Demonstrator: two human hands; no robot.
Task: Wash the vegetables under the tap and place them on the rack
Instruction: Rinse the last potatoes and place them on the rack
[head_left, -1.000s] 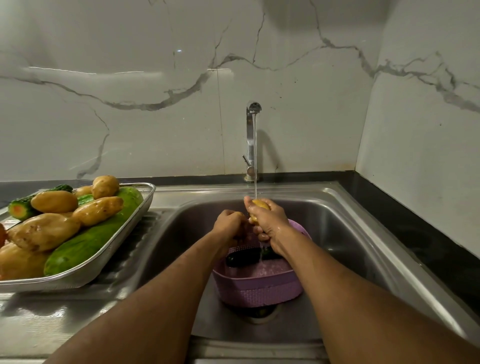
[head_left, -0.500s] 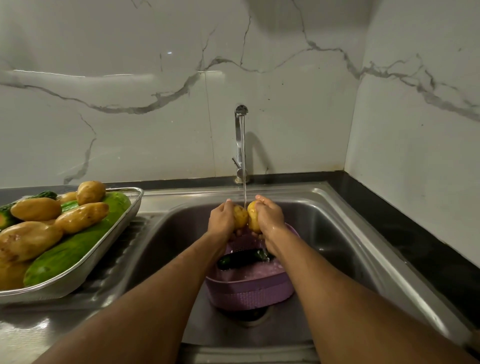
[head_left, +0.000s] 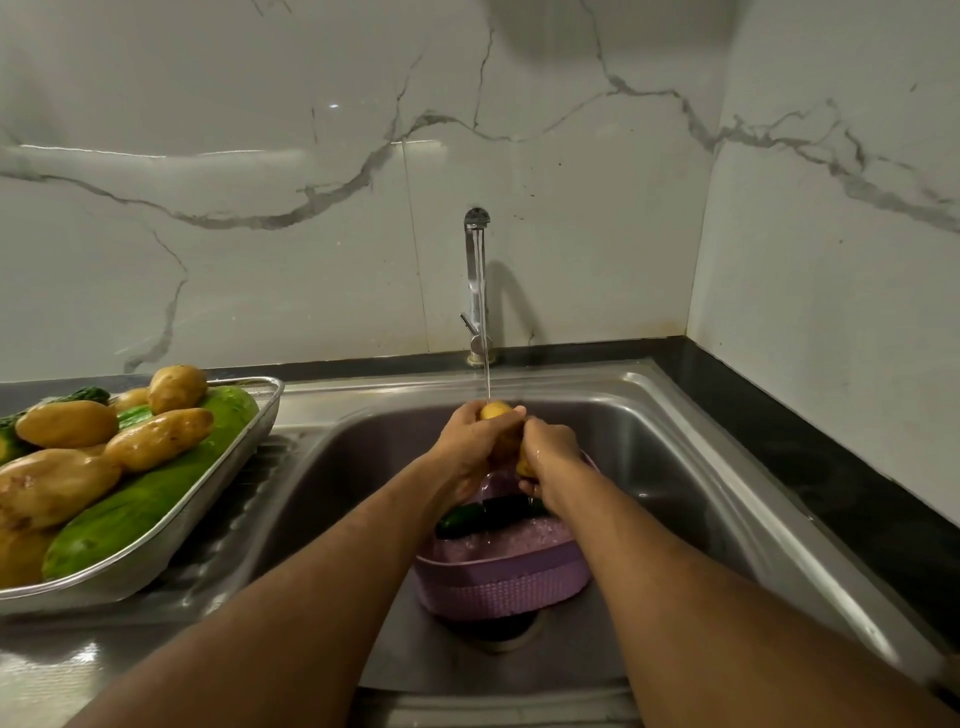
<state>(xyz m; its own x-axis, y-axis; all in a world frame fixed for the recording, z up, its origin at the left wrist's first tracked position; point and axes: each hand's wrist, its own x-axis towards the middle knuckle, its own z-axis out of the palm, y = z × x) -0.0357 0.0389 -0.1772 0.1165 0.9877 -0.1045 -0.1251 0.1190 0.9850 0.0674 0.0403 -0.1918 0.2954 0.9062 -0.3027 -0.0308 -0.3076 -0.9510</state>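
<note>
Both hands work together under the thin stream falling from the tall chrome tap (head_left: 476, 291): the left hand (head_left: 470, 441) has its grip curled round a small yellow-brown potato (head_left: 496, 411), whose top shows right where the water lands, and the right hand (head_left: 551, 451) closes its grip round yellow flesh lower down (head_left: 524, 466); whether that is the same potato or a second one I cannot tell. To do this step well, I would turn the potato slowly in the stream and rub with the thumbs, holding firmly, since wet skin is likely to be slippery. The hands sit above the lilac plastic basket (head_left: 501, 584) in the stainless steel sink (head_left: 654, 467), so a slip would probably land there, beside the dark green cucumber (head_left: 467, 517) lying in it. The steel mesh rack (head_left: 218, 483), on the ribbed draining surface to the left, is already heaped with potatoes and a large pale green cucumber (head_left: 150, 493); its raised rim must be cleared, and free room looks best near its right edge.
</note>
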